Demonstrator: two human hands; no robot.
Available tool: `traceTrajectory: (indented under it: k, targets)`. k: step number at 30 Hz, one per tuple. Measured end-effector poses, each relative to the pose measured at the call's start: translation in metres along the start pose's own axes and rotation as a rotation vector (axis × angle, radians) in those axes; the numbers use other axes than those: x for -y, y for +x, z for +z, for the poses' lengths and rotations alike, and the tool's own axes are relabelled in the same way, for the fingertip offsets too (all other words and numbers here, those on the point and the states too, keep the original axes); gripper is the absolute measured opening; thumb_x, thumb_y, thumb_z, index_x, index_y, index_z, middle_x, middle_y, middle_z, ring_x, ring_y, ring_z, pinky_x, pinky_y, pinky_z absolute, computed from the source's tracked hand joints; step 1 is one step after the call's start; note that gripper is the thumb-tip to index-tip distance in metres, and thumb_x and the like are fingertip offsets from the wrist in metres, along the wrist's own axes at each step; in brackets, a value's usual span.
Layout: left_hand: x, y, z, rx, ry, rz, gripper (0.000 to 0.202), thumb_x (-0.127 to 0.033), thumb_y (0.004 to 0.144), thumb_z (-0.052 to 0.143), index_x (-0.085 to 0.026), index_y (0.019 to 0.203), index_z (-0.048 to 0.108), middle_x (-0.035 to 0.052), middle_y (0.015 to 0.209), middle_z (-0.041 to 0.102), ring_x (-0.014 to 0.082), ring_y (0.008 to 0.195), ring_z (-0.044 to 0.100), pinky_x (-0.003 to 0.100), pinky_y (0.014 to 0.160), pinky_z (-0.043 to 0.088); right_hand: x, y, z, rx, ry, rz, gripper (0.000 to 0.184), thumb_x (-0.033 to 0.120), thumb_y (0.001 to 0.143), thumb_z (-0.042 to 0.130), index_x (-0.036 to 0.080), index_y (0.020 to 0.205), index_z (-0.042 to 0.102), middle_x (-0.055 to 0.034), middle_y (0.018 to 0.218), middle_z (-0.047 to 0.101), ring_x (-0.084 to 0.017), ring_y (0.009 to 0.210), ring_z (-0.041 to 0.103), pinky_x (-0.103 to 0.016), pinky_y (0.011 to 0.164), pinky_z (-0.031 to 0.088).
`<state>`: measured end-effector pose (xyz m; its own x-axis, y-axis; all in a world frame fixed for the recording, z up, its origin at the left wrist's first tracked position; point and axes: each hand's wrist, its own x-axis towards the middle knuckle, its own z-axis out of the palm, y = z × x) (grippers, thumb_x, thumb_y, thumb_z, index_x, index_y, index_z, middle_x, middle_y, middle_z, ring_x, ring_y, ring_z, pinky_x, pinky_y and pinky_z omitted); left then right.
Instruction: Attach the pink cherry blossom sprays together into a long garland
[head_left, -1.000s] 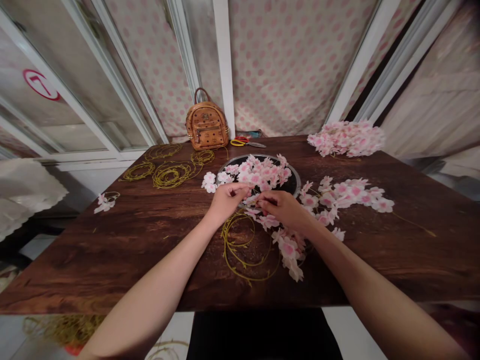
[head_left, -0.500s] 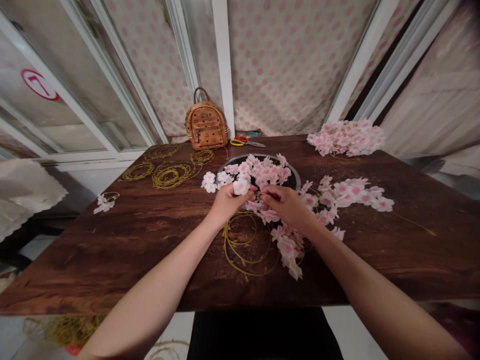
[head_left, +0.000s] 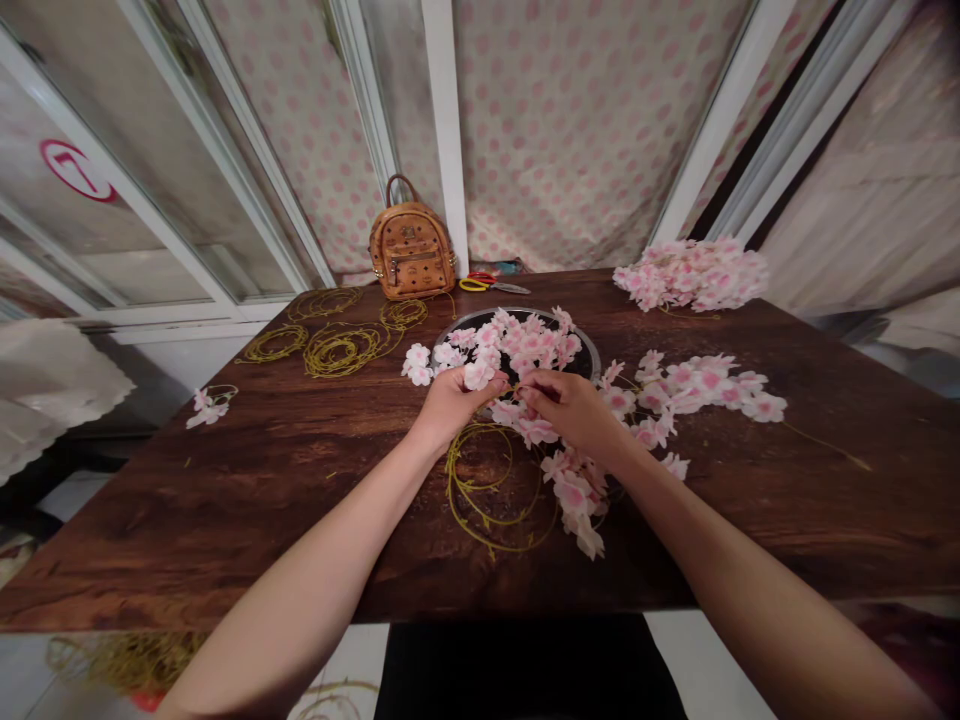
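My left hand is closed on a pale pink artificial flower, with thumb and fingers pinched at its base. Close beside it, my right hand pinches a thin yellow-green stem, mostly hidden by the fingertips. Both hands are held just above the near rim of a round dark tray heaped with pink and white flowers. Below the hands lies a looped yellow-green stem on the table. A strand of blossoms trails out under my right wrist.
Coiled bare stems lie at the left rear, near a brown mini backpack and scissors. A flower branch rests at right, a blossom bundle behind it. One small sprig sits far left on the wooden table.
The flower in my left hand has tilted slightly down and left. Both hands stay almost in place, fingertips still close together.
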<state>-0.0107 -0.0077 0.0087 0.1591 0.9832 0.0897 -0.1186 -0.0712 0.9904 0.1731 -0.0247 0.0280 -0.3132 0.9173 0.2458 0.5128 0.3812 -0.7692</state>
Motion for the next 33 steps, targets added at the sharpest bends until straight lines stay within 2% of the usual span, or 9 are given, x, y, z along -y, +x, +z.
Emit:
traceTrajectory:
  k: [3,7,11,18,33]
  targets:
    - [0.0001,0.0006,-0.0009,0.016,0.018,-0.005,0.023,-0.033,0.069,0.079,-0.013,0.078,0.072,0.0019,0.075,0.071,0.0109,0.064,0.058,0.024,0.064,0.043,0.0,0.0001,-0.0001,-0.017,-0.007,-0.001,0.017,0.025,0.086,0.048,0.018,0.08,0.062,0.0013,0.065,0.059,-0.012,0.06,0.052,-0.025,0.06,0.037]
    - [0.0022,0.0015,-0.0027,0.036,0.03,-0.007,0.023,-0.034,0.072,0.078,-0.013,0.079,0.071,0.0007,0.072,0.069,0.0095,0.061,0.055,0.023,0.061,0.041,-0.0004,0.0002,0.0001,-0.027,0.009,0.001,0.017,0.025,0.085,0.048,0.018,0.082,0.063,0.0008,0.065,0.061,-0.012,0.059,0.052,-0.025,0.059,0.037]
    - [0.0023,0.0008,-0.0031,0.049,0.035,-0.037,0.024,-0.035,0.072,0.077,-0.014,0.083,0.071,0.0025,0.076,0.07,0.0113,0.065,0.058,0.024,0.063,0.044,-0.0013,0.0002,-0.0001,-0.02,-0.009,-0.005,0.018,0.027,0.086,0.047,0.019,0.083,0.063,0.0009,0.063,0.06,-0.012,0.056,0.049,-0.025,0.056,0.036]
    - [-0.0021,-0.0018,-0.0021,0.049,0.01,-0.146,0.023,-0.036,0.074,0.076,-0.016,0.085,0.072,0.0035,0.084,0.071,0.0118,0.071,0.061,0.023,0.065,0.047,0.0017,-0.0008,-0.0015,-0.013,-0.021,0.001,0.019,0.026,0.086,0.046,0.018,0.081,0.062,-0.0001,0.066,0.061,-0.012,0.06,0.052,-0.025,0.06,0.037]
    - [-0.0027,-0.0027,-0.0021,0.077,-0.003,-0.151,0.024,-0.037,0.074,0.075,-0.017,0.088,0.073,0.0047,0.088,0.073,0.0133,0.072,0.061,0.025,0.066,0.045,0.0002,-0.0006,-0.0013,-0.026,0.006,-0.029,0.019,0.026,0.086,0.046,0.019,0.085,0.063,0.0014,0.065,0.059,-0.011,0.058,0.049,-0.024,0.058,0.036]
